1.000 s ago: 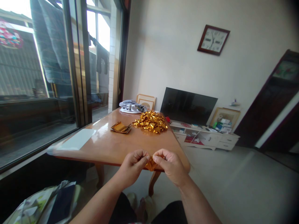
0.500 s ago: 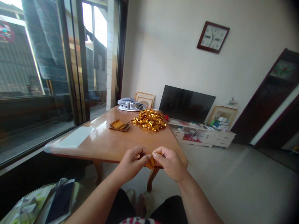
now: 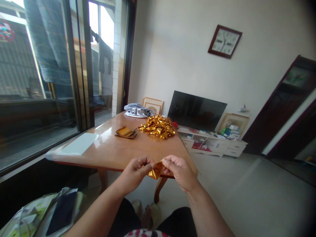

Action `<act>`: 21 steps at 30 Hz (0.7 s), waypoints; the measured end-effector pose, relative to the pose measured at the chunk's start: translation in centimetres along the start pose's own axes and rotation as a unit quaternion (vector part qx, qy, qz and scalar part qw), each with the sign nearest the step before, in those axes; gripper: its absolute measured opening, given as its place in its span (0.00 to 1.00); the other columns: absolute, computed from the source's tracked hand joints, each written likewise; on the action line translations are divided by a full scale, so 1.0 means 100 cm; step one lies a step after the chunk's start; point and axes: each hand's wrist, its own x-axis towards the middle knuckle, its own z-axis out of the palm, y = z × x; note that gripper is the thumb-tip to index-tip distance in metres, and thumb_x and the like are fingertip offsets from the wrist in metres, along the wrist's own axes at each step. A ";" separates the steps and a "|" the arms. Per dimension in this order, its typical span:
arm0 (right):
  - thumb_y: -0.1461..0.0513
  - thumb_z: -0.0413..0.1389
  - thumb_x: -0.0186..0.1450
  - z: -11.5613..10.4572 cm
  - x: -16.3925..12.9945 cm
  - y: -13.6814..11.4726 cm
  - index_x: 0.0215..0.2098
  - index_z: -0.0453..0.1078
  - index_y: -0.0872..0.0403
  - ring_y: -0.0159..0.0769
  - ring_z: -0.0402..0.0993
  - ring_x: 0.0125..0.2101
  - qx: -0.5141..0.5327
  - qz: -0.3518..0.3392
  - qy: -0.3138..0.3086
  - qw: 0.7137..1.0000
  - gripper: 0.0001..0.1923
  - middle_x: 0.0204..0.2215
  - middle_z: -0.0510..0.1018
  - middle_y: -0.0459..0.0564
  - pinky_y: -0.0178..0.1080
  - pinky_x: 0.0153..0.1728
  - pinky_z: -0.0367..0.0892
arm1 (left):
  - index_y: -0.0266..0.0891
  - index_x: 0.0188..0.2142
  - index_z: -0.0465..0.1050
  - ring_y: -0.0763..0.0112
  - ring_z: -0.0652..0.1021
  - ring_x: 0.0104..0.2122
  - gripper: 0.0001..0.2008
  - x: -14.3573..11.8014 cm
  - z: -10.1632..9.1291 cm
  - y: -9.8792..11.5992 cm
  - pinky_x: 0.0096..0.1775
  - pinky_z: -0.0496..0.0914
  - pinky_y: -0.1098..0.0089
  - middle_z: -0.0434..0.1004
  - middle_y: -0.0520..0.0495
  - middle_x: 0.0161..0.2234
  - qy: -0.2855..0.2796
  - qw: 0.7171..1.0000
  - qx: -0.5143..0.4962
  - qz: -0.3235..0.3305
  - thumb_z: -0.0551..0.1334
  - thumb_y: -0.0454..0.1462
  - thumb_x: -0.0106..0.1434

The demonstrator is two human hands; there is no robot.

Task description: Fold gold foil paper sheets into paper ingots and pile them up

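Gold foil piece (image 3: 155,171) is pinched between left hand (image 3: 134,172) and right hand (image 3: 179,171), held off the table's (image 3: 118,153) near edge so both sides can be worked.

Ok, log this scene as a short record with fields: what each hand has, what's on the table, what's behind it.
left hand: pinches the gold foil piece
right hand: pinches the same piece from the other side
table: pile of folded gold foil, flat foil stack, white sheet, grey cloth
behind: dark TV, wall clock
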 end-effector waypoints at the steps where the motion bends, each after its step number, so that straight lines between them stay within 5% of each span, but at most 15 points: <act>1: 0.46 0.60 0.63 -0.001 0.000 0.001 0.33 0.75 0.56 0.31 0.69 0.26 0.007 0.007 -0.004 1.000 0.20 0.25 0.76 0.47 0.34 0.30 0.63 | 0.35 0.35 0.71 0.73 0.71 0.29 0.15 -0.001 0.000 0.000 0.33 0.63 0.73 0.73 0.49 0.30 0.000 1.000 -0.007 -0.002 0.62 0.47 0.66; 8: 0.42 0.57 0.64 0.004 0.006 0.008 0.39 0.76 0.57 0.32 0.71 0.28 0.054 0.017 0.022 0.998 0.26 0.30 0.79 0.52 0.35 0.29 0.63 | 0.34 0.33 0.73 0.74 0.70 0.27 0.16 0.001 -0.002 -0.005 0.31 0.61 0.73 0.73 0.49 0.27 0.048 0.999 -0.024 0.002 0.64 0.48 0.64; 15: 0.49 0.65 0.60 0.020 0.004 0.000 0.34 0.76 0.56 0.35 0.71 0.31 0.080 0.011 0.001 0.997 0.18 0.29 0.76 0.47 0.38 0.35 0.68 | 0.33 0.33 0.73 0.76 0.70 0.27 0.15 0.002 0.003 -0.001 0.31 0.62 0.74 0.73 0.51 0.27 0.040 0.998 -0.054 0.002 0.67 0.46 0.62; 21: 0.50 0.64 0.61 0.004 0.009 -0.001 0.31 0.76 0.55 0.32 0.66 0.29 0.033 -0.029 0.041 0.998 0.16 0.26 0.75 0.45 0.36 0.34 0.62 | 0.36 0.44 0.71 0.68 0.79 0.35 0.18 -0.001 -0.001 0.008 0.41 0.69 0.69 0.80 0.46 0.35 0.022 0.984 -0.177 0.000 0.71 0.40 0.58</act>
